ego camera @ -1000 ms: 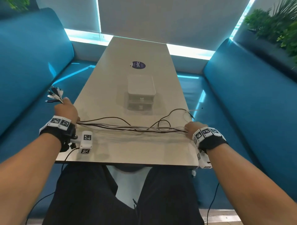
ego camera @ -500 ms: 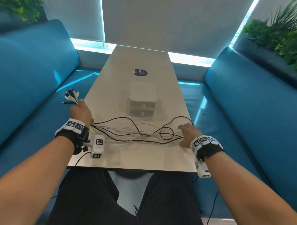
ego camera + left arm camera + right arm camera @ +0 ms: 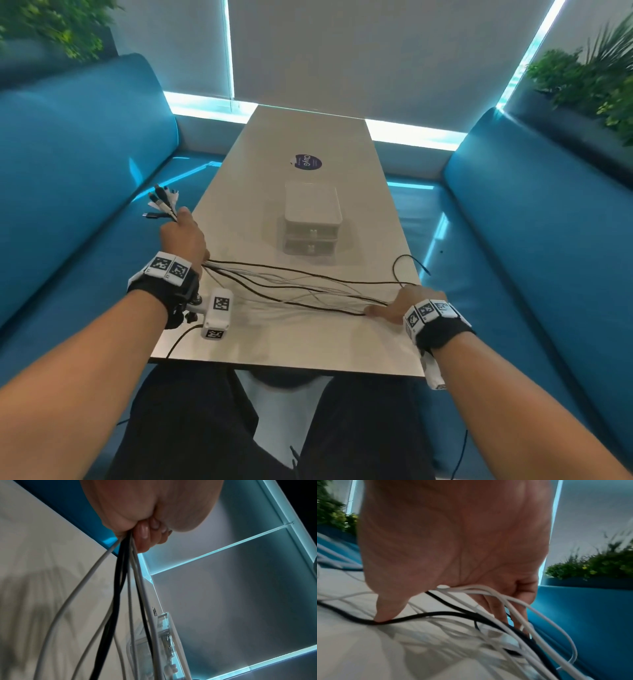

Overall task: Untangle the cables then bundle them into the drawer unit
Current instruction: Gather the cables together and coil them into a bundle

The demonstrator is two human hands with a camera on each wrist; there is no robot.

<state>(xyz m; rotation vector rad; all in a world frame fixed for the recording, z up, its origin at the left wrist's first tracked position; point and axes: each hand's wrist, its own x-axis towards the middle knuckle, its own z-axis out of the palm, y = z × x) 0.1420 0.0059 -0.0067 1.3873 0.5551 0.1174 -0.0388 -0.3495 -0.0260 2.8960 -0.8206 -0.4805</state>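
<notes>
Several black and white cables [image 3: 301, 287] stretch across the near part of the table [image 3: 308, 346] between my hands. My left hand [image 3: 183, 236] grips one end of the bundle at the table's left edge, with the plugs [image 3: 162, 202] fanning out beyond the fist. The left wrist view shows the fingers [image 3: 147, 536] curled round the cables [image 3: 118, 588]. My right hand [image 3: 404, 301] rests on the other end at the right edge. Its thumb [image 3: 385, 609] presses a black cable [image 3: 436, 615] and the fingers point down, fairly straight. The translucent drawer unit [image 3: 311, 219] stands mid-table, both drawers shut.
A round dark sticker [image 3: 307, 161] lies beyond the drawer unit. Blue sofas [image 3: 68, 171] [image 3: 531, 222] flank the table on both sides. One black cable end [image 3: 409, 262] loops past the right table edge. Plants [image 3: 589, 75] stand behind the right sofa.
The taut bundle went slack as my hands came closer, then spread out again into a loose fan. My right hand has loosened from a grip to resting on the cables.
</notes>
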